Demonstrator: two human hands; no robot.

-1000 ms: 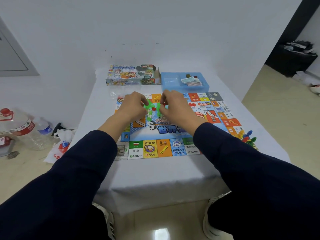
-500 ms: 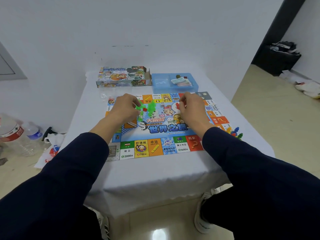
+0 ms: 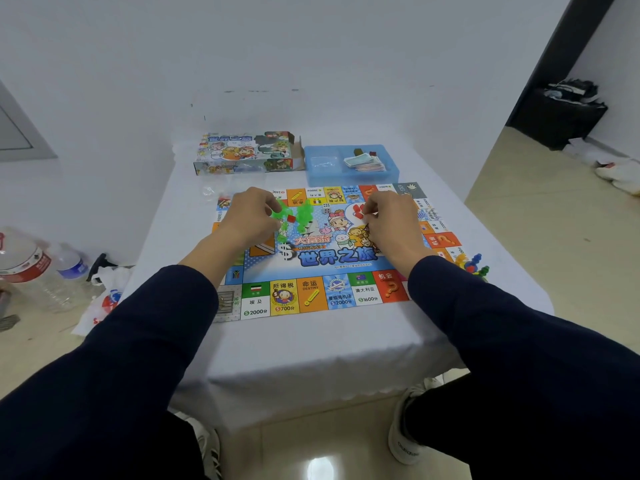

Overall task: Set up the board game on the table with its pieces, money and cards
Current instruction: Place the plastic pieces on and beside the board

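1. Board: colourful printed paper game board lies flat at centre frame on the white-clothed table, near edge towards the person.
2. Left hand, centre left: fingers curled round a cluster of translucent green plastic pieces. One small red plastic block sits among the green; I cannot tell whether it is gripped or only resting there.
3. Right hand, centre right: thumb and fingertips pinch small red plastic pieces just above the board's middle.
4. White die rests on the board between the hands, nearer the far edge.
5. Upper centre: illustrated cardboard game box with its end flap open, beside a blue plastic tray that holds a stack of paper money and cards.
6. Right edge of the board: multicoloured plastic pawns in a heap, apart from both hands.
7. Handling, judged: the pieces look light, hard and smooth, so likely to skitter or spill if released loosely. Take each by its side faces with a fingertip pinch and set it down low. The board looks thin, so a sleeve could shift it. The notes are limp; lift them as a stack by the edges.
8. Stage, judged: sorting red from green, with money and cards not yet laid out.
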